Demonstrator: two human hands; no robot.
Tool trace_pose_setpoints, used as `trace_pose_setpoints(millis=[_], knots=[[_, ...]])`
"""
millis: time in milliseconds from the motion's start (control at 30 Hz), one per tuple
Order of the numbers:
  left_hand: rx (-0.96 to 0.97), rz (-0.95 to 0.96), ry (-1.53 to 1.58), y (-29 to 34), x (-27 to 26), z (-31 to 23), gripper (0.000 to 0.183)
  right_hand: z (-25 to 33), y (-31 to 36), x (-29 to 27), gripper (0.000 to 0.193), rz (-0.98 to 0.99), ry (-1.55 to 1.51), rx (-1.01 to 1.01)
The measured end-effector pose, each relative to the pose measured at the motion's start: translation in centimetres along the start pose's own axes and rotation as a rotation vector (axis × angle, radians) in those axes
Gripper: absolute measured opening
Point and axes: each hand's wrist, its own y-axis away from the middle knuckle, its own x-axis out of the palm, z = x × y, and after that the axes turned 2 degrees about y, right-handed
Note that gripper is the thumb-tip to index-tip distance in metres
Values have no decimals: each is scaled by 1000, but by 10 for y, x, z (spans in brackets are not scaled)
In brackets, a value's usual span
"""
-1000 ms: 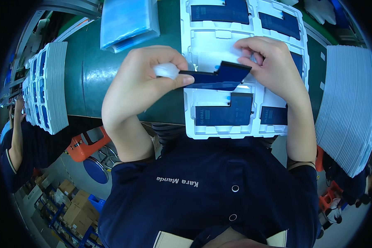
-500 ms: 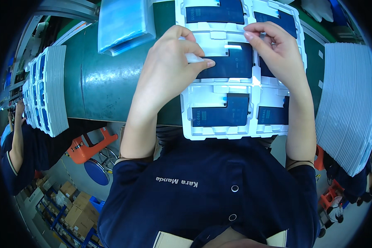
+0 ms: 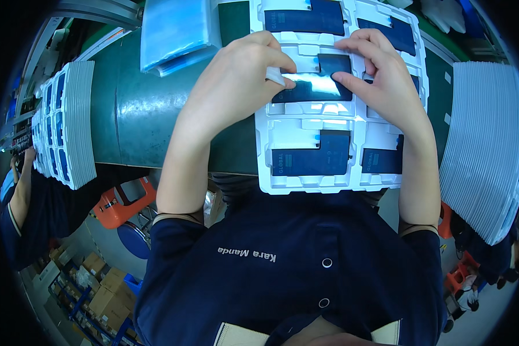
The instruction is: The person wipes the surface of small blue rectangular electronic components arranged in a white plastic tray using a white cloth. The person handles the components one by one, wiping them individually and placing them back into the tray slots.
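Observation:
A white plastic tray in front of me holds several flat black batteries with a step cut out of one corner. My left hand pinches a small white wad, perhaps cloth or tissue, over the left end of the middle-row battery. Bright glare crosses that battery. My right hand has its fingers apart. Its thumb tip touches the right part of this battery, and its forefinger reaches the tray's ridge above. Nearer me lies another battery, untouched.
A stack of clear bluish plastic bags lies left of the tray on the green table. Tall stacks of white trays stand on the right and left. A co-worker's arm shows at far left, near an orange stool.
My left hand has moved slightly right with the white wad. My right thumb has come down onto the middle battery, where a bright reflection now shows. The tray has shifted slightly right.

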Motion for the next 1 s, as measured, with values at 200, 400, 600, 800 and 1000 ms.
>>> trace_pose_setpoints(millis=[200, 400, 600, 800, 1000], knots=[[41, -38, 294, -19, -17, 3, 15, 0, -2, -5, 25, 15, -57, 45], [-71, -181, 1900, -49, -16, 3, 57, 29, -29, -6, 34, 100, -832, 299], [-191, -525, 1539, -50, 4, 5, 35, 23, -58, 21, 28, 59, -921, 306], [-204, -502, 1513, -48, 8, 18, 23, 12, -67, 33, 26, -209, -803, 257], [5, -486, 1604, -48, 2, 30, 26, -22, -65, 28, 27, -286, -947, 301]])
